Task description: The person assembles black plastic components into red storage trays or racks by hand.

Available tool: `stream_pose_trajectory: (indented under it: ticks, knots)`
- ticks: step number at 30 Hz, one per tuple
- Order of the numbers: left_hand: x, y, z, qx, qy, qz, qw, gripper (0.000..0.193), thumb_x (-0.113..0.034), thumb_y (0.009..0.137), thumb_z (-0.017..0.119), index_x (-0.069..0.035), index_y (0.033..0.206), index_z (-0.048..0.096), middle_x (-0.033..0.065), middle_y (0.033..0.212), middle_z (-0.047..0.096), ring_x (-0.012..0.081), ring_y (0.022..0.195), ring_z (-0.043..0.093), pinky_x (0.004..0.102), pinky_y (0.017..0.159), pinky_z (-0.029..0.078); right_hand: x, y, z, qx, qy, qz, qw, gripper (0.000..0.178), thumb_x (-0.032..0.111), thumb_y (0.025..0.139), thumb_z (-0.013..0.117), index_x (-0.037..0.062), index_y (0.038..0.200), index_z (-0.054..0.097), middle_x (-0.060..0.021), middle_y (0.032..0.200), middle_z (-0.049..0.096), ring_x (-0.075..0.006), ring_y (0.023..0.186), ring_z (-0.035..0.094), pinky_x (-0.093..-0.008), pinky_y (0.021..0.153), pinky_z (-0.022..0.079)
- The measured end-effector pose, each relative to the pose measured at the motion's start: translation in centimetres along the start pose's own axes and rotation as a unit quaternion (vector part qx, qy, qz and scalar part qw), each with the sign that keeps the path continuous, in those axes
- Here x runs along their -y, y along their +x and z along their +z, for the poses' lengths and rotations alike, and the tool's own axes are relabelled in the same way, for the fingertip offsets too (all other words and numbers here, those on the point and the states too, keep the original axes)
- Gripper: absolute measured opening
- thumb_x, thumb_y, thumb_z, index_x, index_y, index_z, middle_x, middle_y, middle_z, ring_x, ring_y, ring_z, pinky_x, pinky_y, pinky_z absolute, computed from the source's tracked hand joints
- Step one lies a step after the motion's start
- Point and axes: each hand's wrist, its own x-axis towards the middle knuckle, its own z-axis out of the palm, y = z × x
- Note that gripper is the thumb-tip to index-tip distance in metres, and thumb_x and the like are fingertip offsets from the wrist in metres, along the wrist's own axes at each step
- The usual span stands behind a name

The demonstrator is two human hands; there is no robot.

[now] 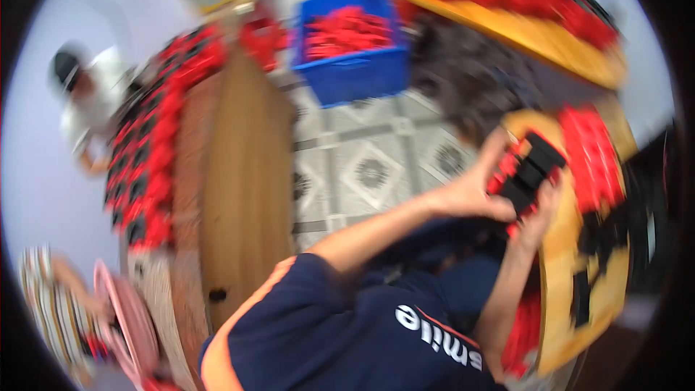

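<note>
Both my hands are on a black-and-red plastic piece [527, 177], boxy, with dark blocks on its face and red along its edges. My left hand [474, 185] grips it from the left, thumb low and fingers curled round the far side. From the lower right my right hand [539, 217] closes on the same piece. The picture is blurred, so its finer parts cannot be made out. Just right of the hands, red pieces [592, 159] lie in a stack on a yellow wooden table [557, 318], with loose black parts [604, 235] nearer me.
A blue crate [355, 76] full of red pieces stands on the tiled floor [369, 174]. Rows of red and black pieces [148, 152] cover a table at left, beside a wooden panel [246, 188]. Another yellow table [499, 22] bears more. Two people and a pink chair [127, 318] are at left.
</note>
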Motion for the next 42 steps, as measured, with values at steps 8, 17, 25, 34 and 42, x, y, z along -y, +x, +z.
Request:
stream_pose_trajectory:
  ticks: [8,17,25,34,42]
  knots:
    - [-5.0,-7.7,-2.2,-0.184,0.210,0.001,0.960,0.122,-0.027,0.062,0.085,-0.008,0.155,0.008,0.0204,0.144,0.038,0.0335,0.131,0.039,0.0401,0.108,0.033,-2.5,0.0,7.6,0.244,0.051,0.077,0.965,0.063,0.035,0.093,0.061,0.0002,0.141,0.039,-0.0140,0.128,0.054,-0.0229,0.113,0.058,-0.0356,0.099,0.047]
    - [-15.0,-13.8,-13.8,-0.608,0.181,0.182,0.751,0.093,-0.024,0.077,0.081,-0.007,0.147,0.022,0.0093,0.129,0.048,0.0193,0.111,0.053,0.0352,0.097,0.045,-5.6,-0.8,11.3,0.383,-0.085,0.103,0.914,0.083,0.063,0.093,0.043,0.0076,0.152,0.023,-0.0174,0.151,0.032,-0.0314,0.138,0.035,-0.0444,0.110,0.031]
    - [-34.9,-34.0,-14.0,-0.750,0.446,0.284,0.398,0.074,-0.017,0.081,0.078,-0.007,0.138,0.033,0.0097,0.119,0.056,0.0196,0.103,0.060,0.0353,0.090,0.052,-11.6,-1.7,5.4,0.314,-0.150,0.273,0.897,0.051,0.038,0.100,0.051,0.0007,0.134,0.050,-0.0126,0.124,0.060,-0.0170,0.107,0.060,-0.0286,0.090,0.048]
    - [-38.8,-59.8,-23.6,-0.885,0.132,0.147,0.421,0.028,-0.024,0.080,0.080,-0.010,0.100,0.065,0.0076,0.092,0.069,0.0227,0.080,0.068,0.0410,0.072,0.059,-13.8,-2.5,3.2,0.290,-0.170,0.307,0.890,0.039,0.030,0.100,0.054,0.0019,0.127,0.056,-0.0099,0.110,0.066,-0.0119,0.094,0.063,-0.0234,0.081,0.050]
    - [-35.9,-59.3,-24.2,-0.933,0.057,-0.049,0.351,0.046,-0.056,0.081,0.070,-0.016,0.103,0.067,0.0079,0.106,0.071,0.0285,0.093,0.067,0.0561,0.086,0.049,-13.4,-2.7,2.4,0.259,-0.176,0.297,0.902,0.032,0.020,0.100,0.055,-0.0001,0.124,0.059,-0.0105,0.107,0.066,-0.0119,0.090,0.062,-0.0245,0.080,0.051]
